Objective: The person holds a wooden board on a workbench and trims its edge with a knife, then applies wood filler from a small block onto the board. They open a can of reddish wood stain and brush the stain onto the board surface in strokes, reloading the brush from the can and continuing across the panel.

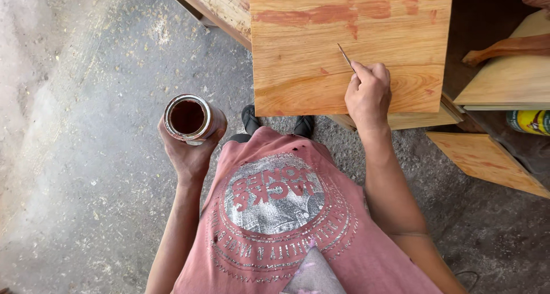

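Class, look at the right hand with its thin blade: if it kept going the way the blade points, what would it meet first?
The right hand aims its blade up-left across the wooden panel. It would probably meet the reddish-brown smear first, though the blade's height above the wood is unclear.

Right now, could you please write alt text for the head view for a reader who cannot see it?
Seen from above, the right hand holds a thin blade-like tool against a wooden panel smeared with reddish filler, while the left hand holds an open tin of dark red-brown paste over a dusty concrete floor.
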